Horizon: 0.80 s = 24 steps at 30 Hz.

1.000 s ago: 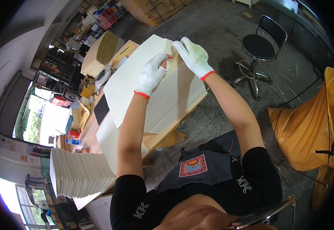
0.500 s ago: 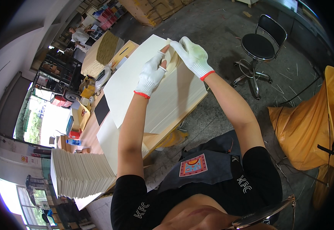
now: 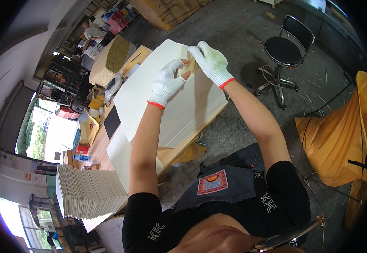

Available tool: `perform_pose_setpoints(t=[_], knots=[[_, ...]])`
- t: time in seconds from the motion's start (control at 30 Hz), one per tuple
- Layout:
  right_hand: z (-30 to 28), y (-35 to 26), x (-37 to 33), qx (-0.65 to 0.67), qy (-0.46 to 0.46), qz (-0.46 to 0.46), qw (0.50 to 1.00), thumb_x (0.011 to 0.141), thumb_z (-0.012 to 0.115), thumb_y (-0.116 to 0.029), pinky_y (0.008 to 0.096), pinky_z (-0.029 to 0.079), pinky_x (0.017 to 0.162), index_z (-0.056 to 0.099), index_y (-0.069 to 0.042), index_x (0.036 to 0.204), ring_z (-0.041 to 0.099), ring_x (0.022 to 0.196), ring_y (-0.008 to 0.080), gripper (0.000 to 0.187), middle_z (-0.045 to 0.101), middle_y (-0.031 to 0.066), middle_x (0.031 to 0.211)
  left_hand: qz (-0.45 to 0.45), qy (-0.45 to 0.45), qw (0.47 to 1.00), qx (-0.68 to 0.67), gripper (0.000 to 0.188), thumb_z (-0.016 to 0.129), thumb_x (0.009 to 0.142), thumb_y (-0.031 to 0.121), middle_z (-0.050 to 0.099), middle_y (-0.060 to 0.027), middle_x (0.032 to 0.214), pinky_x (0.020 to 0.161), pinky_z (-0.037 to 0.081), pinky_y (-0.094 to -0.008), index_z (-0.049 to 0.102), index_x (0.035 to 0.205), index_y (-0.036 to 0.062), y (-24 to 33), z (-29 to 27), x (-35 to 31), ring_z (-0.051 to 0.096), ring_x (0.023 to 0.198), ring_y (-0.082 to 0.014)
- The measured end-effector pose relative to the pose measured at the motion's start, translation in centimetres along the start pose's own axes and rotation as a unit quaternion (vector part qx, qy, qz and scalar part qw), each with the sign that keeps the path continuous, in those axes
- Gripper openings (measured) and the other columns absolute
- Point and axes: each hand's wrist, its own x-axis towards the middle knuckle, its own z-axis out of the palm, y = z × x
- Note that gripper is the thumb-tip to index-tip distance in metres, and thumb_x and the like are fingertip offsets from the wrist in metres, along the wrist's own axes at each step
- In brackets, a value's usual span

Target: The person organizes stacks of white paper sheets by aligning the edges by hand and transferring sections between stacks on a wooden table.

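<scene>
Head view: both hands wore white knit gloves w/ red cuffs, held up over the far end of a workbench (image 3: 173, 154). Left hand (image 3: 166, 85) had its fingers curled, thumb and forefinger pinched on the near edge of a small tan piece (image 3: 190, 66). Right hand (image 3: 210, 62) was closed over the far side of the same piece, fingers wrapped down on it. So the piece sat between the two hands, gripped by both, just above a big cream sheet (image 3: 158, 90). Exact shape of the piece: can't tell, gloves hid most of it.

The sheet lay flat on the bench, tilted across it, on top of another pale sheet (image 3: 118, 154) that stuck out toward the person. A bare wood edge of the bench showed at the near right corner.

Left of the person, near the lower edge, stood a tall stack (image 3: 88, 194) of cream sheets, edges facing the camera. Further along the bench: a dark flat pad (image 3: 112, 122), yellow and red clutter, and a pile of straw-coloured strips (image 3: 115, 55).

Right side, well apart from the bench: a black swivel chair (image 3: 286, 50) on the concrete floor (image 3: 242, 25), and an orange bag (image 3: 339, 130) slumped nearer the rim. Another person (image 3: 93, 30) stood far off at top left, too small for detail.
</scene>
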Motion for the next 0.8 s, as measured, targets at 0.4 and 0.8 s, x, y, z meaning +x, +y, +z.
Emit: perform_pose_setpoints(t=[0.4,0.8], knots=[[-4.2,1.8,1.4,-0.291,-0.132,-0.17,0.932,0.096,0.052,-0.051,0.0474,0.053,0.074,0.063,-0.011,0.095,0.069,0.084,0.0348,0.042,0.071,0.0126,0.087,-0.027,0.046,0.998,-0.018,0.029,0.053,0.099,0.018,0.071,-0.0185,0.101,0.084,0.052,-0.0363,0.068,0.124,0.0146,0.2,0.2,-0.2,0.068,0.09,-0.0293],[-2.0,0.4,0.5,-0.001,-0.094,0.048,0.994,0.101,0.04,-0.06,0.0467,0.047,0.082,0.06,-0.01,0.101,0.064,0.095,0.0393,0.054,0.068,0.0163,0.097,-0.039,0.01,0.999,-0.017,0.026,0.056,0.098,0.02,0.071,-0.0178,0.106,0.089,0.051,-0.0376,0.069,0.119,0.0121,0.2,0.0,0.1,0.068,0.099,-0.0312]])
